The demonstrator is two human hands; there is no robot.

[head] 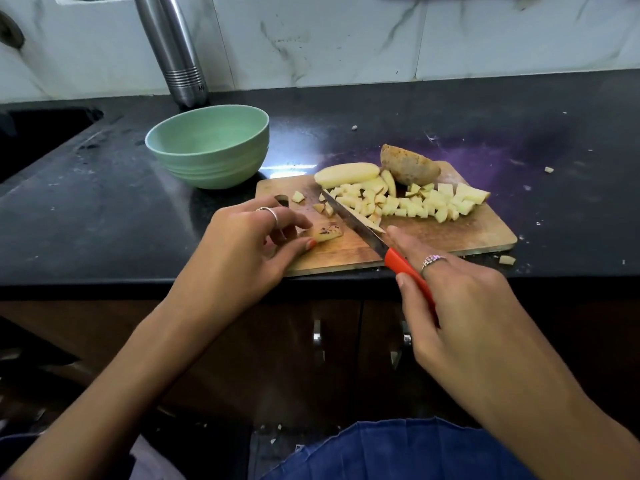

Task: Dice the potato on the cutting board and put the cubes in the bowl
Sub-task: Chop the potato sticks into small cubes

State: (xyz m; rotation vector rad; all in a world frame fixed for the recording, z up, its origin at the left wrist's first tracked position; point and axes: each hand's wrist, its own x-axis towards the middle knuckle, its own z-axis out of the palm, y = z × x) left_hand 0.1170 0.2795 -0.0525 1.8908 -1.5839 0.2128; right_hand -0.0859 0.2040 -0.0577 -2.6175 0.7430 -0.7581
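A wooden cutting board (450, 233) lies on the black counter. A pile of potato cubes (415, 202) covers its middle. At its far edge lie a pale peeled potato slice (346, 174) and an unpeeled potato half (410, 166). My left hand (249, 247) pinches a small spotted potato strip (327, 233) near the board's left end. My right hand (460, 306) grips the red handle of a knife (353, 220), whose blade slants across the board just right of the strip. An empty green bowl (207, 147) stands behind the board's left end.
A steel bottle (173, 46) stands against the tiled wall behind the bowl. A dark sink (38, 136) opens at the left. Stray potato bits (507, 260) lie on the counter right of the board. The counter's front edge runs just below the board.
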